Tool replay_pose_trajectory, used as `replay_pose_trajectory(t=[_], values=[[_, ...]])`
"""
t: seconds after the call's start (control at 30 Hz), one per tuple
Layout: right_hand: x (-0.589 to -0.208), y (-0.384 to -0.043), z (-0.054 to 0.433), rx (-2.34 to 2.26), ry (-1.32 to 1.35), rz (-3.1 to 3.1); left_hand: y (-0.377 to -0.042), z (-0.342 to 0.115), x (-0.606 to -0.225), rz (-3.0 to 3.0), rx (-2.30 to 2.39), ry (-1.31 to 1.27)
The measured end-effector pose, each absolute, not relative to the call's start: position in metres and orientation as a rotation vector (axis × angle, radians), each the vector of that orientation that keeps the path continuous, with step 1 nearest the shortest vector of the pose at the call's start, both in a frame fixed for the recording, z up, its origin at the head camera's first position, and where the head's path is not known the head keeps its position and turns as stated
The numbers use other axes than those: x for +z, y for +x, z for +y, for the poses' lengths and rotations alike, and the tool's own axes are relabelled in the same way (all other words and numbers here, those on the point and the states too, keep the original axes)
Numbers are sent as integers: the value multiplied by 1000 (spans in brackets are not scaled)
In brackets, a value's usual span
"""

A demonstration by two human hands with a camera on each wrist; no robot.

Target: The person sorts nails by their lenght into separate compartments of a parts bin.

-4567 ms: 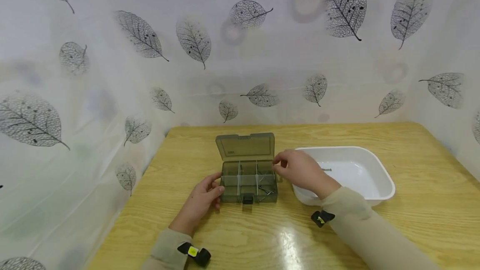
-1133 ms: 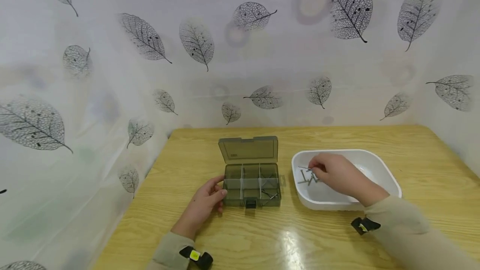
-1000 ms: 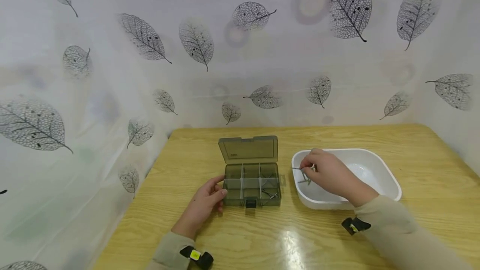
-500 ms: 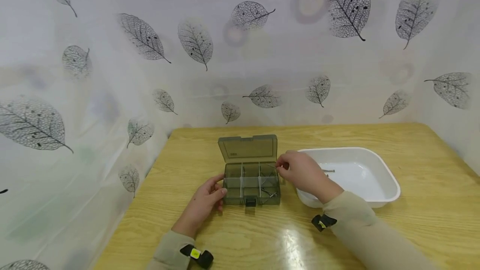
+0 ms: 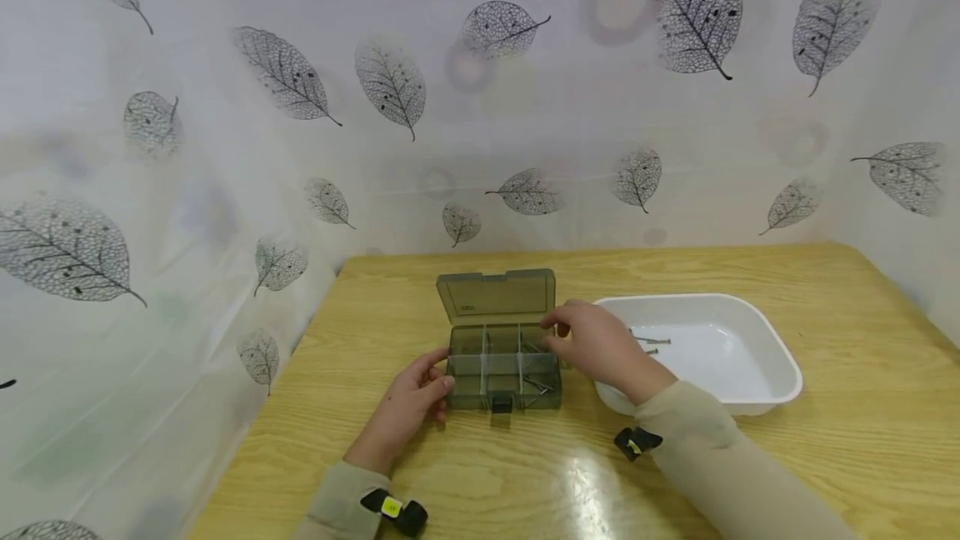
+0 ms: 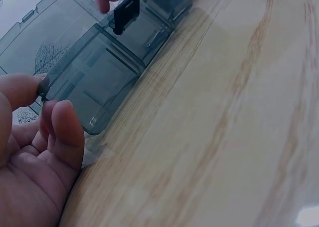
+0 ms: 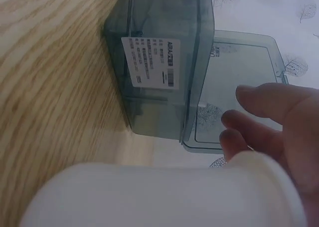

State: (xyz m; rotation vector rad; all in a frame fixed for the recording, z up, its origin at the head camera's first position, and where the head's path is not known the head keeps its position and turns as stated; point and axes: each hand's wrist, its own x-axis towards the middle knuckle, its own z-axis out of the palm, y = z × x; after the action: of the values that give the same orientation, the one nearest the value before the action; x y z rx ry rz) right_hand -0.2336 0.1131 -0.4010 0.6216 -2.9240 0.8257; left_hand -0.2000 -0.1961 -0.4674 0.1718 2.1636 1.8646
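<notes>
A smoky see-through compartment box (image 5: 465,390) stands on the table with its lid (image 5: 497,294) raised at the back. My left hand (image 5: 405,407) holds the box at its left side; in the left wrist view the fingers bend round its corner. Over the back right compartment is my right hand (image 5: 592,344), and in the right wrist view its thumb and fingers are apart with nothing between them. Several thin metal pieces (image 5: 538,386), nails or screws, lie in the right-hand compartments. More such pieces (image 5: 656,342) lie in the white tray (image 5: 780,382), partly hidden by my right hand.
The white tray stands close to the right of the box, under my right forearm. A wooden table (image 5: 495,473) carries everything. Behind and to the left hangs a leaf-patterned sheet (image 5: 420,173). The box's black latch (image 5: 501,403) sticks out at the front.
My right hand has moved left from the tray to the box with a thin metal piece and has let it go at the back right compartment. The left hand has stayed on the box.
</notes>
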Motion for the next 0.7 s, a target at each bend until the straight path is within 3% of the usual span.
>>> replay_pose_trajectory(t=[0.7], values=[[-385, -223, 185, 814, 780, -2945, -200, -196, -467, 2182, 1847, 180]])
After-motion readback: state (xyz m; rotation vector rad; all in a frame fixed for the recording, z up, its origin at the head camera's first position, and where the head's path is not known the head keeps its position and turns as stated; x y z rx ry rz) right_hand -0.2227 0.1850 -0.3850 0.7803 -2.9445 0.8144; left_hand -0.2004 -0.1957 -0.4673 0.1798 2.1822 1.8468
